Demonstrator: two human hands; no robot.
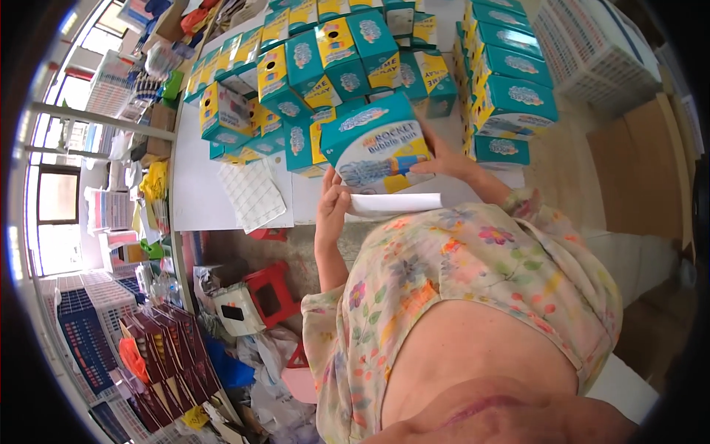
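I hold a teal and yellow toy box (pixel 376 144) tilted above the white table (pixel 194 185). My right hand (pixel 444 159) grips its right side, fingers spread on the box face. My left hand (pixel 333 203) is at the box's lower left corner, fingers closed on the white open flap (pixel 396 203) at its bottom end. Both forearms come out of floral short sleeves.
Many matching teal and yellow boxes (pixel 333 59) lie heaped at the table's back; a neater stack (pixel 510 89) stands at right. A white sticker sheet (pixel 253 194) lies left. White crates (pixel 592 44), a red stool (pixel 270 292), and dark red packages (pixel 166 355) surround the table.
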